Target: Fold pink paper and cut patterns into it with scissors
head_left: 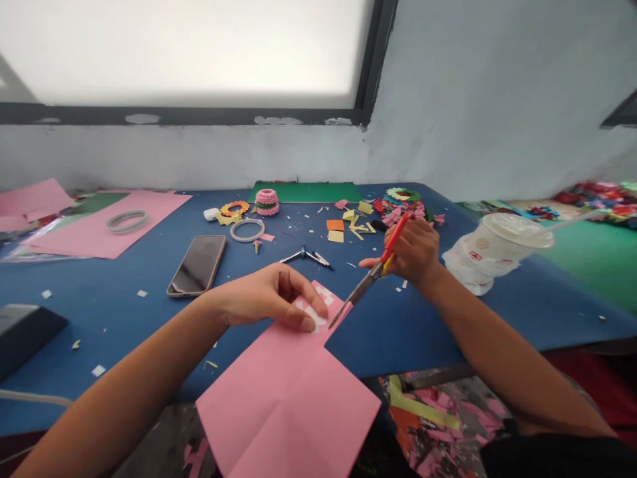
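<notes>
Pink paper (pixel 283 398) is lying at the near edge of the blue worktop (pixel 109 292), its upper end reaching over the surface and its creased lower part extending toward the person. White patches (pixel 316 318) are showing near its upper end. Left hand (pixel 273 295) is pinching there, grip clamped on the paper, thumb pressing on top. Right hand (pixel 414 249) is gripping orange-handled scissors (pixel 365 285), grip closed around the handles; the blades are pointing down-left, meeting the paper's upper-right edge beside a narrow strip.

Just beyond the hands, a compass (pixel 304 253) is lying with legs spread. A phone (pixel 197 265) is resting beyond the left forearm. Farther out, a tape roll (pixel 247 239) is lying near a pink ruffled stack (pixel 267 202). A lidded cup (pixel 497 249) is standing right of the right hand. Paper offcuts (pixel 442 411) are littering the space below the worktop.
</notes>
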Tool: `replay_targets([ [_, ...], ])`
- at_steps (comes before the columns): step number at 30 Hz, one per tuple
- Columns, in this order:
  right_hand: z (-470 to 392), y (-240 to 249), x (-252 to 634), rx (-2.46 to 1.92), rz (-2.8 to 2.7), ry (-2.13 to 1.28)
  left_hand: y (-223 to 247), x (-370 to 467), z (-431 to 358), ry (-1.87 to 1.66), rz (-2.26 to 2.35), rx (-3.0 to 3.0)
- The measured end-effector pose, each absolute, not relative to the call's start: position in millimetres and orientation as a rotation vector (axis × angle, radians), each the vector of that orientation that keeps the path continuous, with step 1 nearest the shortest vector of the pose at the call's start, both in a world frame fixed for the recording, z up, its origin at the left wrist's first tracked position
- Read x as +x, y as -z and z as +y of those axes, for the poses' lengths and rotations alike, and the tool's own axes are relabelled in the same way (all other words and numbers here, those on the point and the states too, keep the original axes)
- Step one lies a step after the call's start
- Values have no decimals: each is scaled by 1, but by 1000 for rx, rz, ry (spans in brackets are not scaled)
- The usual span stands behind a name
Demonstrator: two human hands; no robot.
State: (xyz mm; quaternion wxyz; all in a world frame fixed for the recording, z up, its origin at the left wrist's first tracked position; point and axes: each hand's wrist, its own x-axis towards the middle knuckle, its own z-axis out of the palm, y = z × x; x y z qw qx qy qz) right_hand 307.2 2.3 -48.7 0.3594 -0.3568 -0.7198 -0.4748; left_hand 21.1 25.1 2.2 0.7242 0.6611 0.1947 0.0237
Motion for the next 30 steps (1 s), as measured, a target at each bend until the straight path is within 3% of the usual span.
replay_targets([
  [30,2,53,306,-1163,-1910,1177,1,20,27,0,462,1467],
])
